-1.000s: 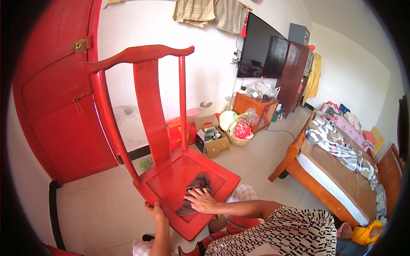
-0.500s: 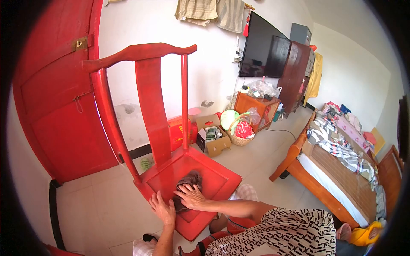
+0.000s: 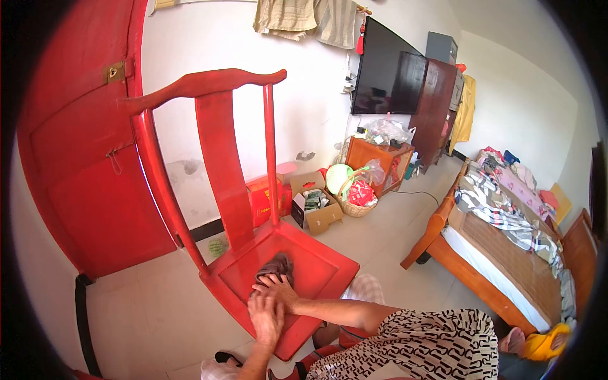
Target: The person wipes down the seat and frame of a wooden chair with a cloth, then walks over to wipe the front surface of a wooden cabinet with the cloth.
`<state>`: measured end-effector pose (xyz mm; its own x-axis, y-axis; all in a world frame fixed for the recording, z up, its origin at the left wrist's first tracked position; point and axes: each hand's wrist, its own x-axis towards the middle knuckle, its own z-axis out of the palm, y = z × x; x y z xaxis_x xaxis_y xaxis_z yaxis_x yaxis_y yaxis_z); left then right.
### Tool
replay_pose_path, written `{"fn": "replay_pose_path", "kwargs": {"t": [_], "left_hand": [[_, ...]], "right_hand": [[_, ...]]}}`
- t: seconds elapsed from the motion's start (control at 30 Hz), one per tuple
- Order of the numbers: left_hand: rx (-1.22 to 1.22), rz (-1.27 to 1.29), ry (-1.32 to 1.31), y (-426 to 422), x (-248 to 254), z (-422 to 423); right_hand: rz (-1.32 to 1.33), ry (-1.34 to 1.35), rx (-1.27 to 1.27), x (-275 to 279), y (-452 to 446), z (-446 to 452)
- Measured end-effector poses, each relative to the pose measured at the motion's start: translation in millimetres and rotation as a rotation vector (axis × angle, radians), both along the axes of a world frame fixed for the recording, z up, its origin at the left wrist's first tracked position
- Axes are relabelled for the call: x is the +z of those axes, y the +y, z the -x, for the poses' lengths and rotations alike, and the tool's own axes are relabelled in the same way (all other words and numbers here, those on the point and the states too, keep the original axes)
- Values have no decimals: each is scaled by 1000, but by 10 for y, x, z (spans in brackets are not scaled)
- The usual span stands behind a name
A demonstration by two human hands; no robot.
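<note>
A bunched dark brown cloth [image 3: 276, 265] lies on the seat of a red wooden chair [image 3: 311, 254]. My right hand [image 3: 280, 292] presses down on it with the fingers curled over its near part. Close against that hand, my left hand [image 3: 266, 315] has its fingers bent at the cloth's near end, overlapping the right hand. What lies under the left fingers is mostly hidden. The chair's tall back, with a curved top rail [image 3: 215, 81] and a wide middle slat, rises beyond the hands.
A red door [image 3: 88, 171] stands at the left. Behind the chair are an open cardboard box [image 3: 324, 218], a wicker basket [image 3: 360, 208] and a wooden cabinet [image 3: 367, 158]. A wooden bed [image 3: 472, 288] with rumpled bedding fills the right. A green striped ball-like object [image 3: 217, 247] sits on the floor.
My left hand has moved right from the seat's left edge to the cloth and my right hand, its spread fingers now bent. My right hand and the cloth have shifted slightly left.
</note>
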<state>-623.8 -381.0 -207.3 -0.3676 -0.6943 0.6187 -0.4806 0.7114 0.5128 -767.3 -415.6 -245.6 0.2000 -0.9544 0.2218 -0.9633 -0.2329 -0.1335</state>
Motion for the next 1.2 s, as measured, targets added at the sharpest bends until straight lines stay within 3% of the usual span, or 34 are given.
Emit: {"fn": "replay_pose_path", "kwargs": {"t": [0.1,0.3,0.37,0.47,0.67,0.87,0.97,1.0,1.1,1.2], "left_hand": [[-289,-10,145,363,374,231],[-1004,-117,280,971,1013,840],[-1281,-388,332,1116,1207,968],[-1457,-302,353,1230,1573,1028],[-1503,-459,385,1403,2054,777],[-1587,-705,584,1467,2000,668],[-1627,-851,611,1472,1823,744],[-1519,-933,582,1553,1839,739],[-1288,-527,289,1559,1974,781],[-1389,-486,215,1496,1938,853]], "right_hand": [[-52,-21,-9,73,-10,-41],[116,-37,24,2,21,-31],[146,-33,23,0,6,-40],[182,-38,22,-18,-5,-47],[233,-74,52,-39,-4,-25],[174,-87,31,13,0,-37],[0,-202,54,253,78,-50],[-34,-225,56,331,116,-56],[-80,-256,67,486,181,-65],[-87,-254,70,539,192,-65]]}}
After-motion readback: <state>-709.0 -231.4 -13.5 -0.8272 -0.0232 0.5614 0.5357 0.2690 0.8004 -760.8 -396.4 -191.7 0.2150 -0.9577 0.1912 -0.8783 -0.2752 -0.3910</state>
